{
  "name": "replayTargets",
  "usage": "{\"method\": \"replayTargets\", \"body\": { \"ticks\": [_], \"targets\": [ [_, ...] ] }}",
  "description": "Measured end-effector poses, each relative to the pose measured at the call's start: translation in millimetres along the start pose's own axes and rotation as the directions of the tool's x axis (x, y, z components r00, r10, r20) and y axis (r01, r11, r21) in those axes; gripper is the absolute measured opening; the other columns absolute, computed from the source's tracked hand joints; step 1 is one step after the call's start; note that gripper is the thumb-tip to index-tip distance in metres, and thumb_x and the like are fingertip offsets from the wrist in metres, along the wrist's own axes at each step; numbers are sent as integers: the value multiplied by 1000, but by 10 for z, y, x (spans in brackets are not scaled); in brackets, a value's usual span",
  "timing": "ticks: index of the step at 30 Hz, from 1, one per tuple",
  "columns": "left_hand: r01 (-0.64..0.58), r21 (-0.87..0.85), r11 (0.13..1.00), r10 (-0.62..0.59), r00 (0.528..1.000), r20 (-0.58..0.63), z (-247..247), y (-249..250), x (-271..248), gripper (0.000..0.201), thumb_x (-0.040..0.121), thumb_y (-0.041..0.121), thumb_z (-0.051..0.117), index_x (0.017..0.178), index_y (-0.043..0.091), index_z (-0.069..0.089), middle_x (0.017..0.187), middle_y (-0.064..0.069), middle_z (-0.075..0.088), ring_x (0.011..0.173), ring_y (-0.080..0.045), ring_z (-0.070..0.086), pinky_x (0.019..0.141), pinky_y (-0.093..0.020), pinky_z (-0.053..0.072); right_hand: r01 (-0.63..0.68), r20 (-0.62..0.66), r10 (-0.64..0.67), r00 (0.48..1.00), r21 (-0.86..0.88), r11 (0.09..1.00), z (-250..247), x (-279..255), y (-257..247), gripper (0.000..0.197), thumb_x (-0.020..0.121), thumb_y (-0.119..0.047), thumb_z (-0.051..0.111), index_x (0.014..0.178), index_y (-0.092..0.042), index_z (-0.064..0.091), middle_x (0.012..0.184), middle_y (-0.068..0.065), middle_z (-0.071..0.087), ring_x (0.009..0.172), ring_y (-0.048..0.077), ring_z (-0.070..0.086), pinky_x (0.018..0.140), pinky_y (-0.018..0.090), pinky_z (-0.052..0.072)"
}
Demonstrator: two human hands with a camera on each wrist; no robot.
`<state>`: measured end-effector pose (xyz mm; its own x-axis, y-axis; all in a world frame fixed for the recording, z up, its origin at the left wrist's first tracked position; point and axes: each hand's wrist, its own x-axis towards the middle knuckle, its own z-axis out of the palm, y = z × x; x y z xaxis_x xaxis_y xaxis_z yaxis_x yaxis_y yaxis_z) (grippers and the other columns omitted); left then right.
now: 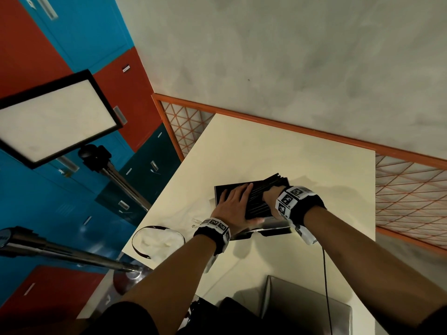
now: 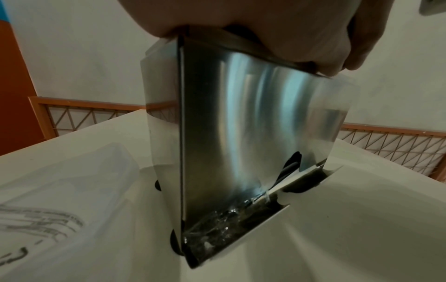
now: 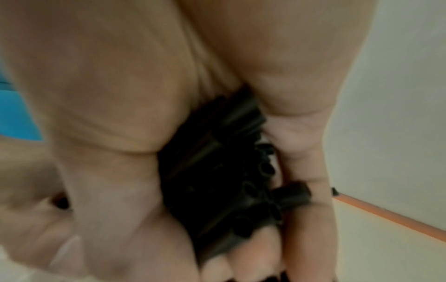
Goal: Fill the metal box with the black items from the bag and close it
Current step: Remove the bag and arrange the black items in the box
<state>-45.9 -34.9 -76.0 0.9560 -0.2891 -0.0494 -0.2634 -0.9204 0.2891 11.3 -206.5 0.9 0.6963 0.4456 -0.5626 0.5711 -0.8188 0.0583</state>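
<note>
A shiny metal box point(image 1: 268, 229) point(image 2: 241, 133) stands on the cream table point(image 1: 302, 165). A bundle of thin black items point(image 1: 262, 198) point(image 3: 217, 171) lies across its open top, the far ends fanned out past the box. My left hand point(image 1: 235, 204) point(image 2: 265, 28) lies flat on the bundle with straight fingers and presses down, the palm on the box's near rim. My right hand point(image 1: 272, 197) point(image 3: 120, 95) curls round the bundle's right end. The clear printed bag point(image 1: 197, 222) point(image 2: 60, 190) lies flat to the left of the box.
A white crumpled thing ringed by a black band point(image 1: 157, 240) sits at the table's left edge. A grey metal piece point(image 1: 304, 308) rests near me, crossed by a black cable point(image 1: 325, 274). Orange mesh railing point(image 1: 411, 189) borders the table's far and right sides. Light stands point(image 1: 116, 177) are at the left.
</note>
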Motion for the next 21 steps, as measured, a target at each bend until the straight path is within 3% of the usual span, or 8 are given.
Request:
{"method": "replayTargets", "body": {
  "ticks": [3,8,11,13,17,21],
  "targets": [
    [8,-25,1000,-8,1000,-13,-15,9,-5,108,76,83,47,160,27,7,162,3,24,149,-19,23,122,-53,15,-21,-60,22,998,13,1000,25,-61,9,8,81,-19,58,80,-26,55,62,-7,46,51,12,47,59,32,53],
    [-13,-60,998,9,998,-61,-56,45,-5,104,75,78,51,158,25,17,157,4,30,145,-19,29,122,-54,16,-32,-50,36,998,76,997,-13,-127,116,21,76,-19,64,96,-24,63,76,-7,58,67,16,59,63,30,54],
    [-87,-36,996,83,989,-120,-75,110,-15,96,78,71,54,156,21,27,152,2,39,139,-21,37,122,-51,19,-21,7,21,1000,99,995,-80,-191,169,24,75,-22,68,94,-30,56,88,-2,62,74,18,56,62,27,43],
    [-97,-46,994,91,988,-123,-98,162,-9,93,79,68,56,155,21,30,149,2,44,136,-20,40,121,-45,22,-20,28,16,999,121,993,-104,-219,196,23,76,-21,70,94,-30,58,80,-5,59,72,17,57,59,26,43],
    [-70,-39,997,67,995,-73,-169,215,28,89,78,68,59,150,23,34,141,5,50,127,-19,46,109,-42,36,-25,31,19,999,187,982,-68,-232,220,29,76,-22,71,103,-26,63,84,-4,64,76,17,62,69,30,54],
    [-55,-25,998,54,997,-49,-242,295,65,89,75,70,62,147,23,37,136,5,55,121,-18,53,103,-39,42,-12,27,6,1000,241,970,-41,-259,205,30,73,-20,71,101,-27,64,81,-5,63,76,18,62,71,30,55]
  ]
}}
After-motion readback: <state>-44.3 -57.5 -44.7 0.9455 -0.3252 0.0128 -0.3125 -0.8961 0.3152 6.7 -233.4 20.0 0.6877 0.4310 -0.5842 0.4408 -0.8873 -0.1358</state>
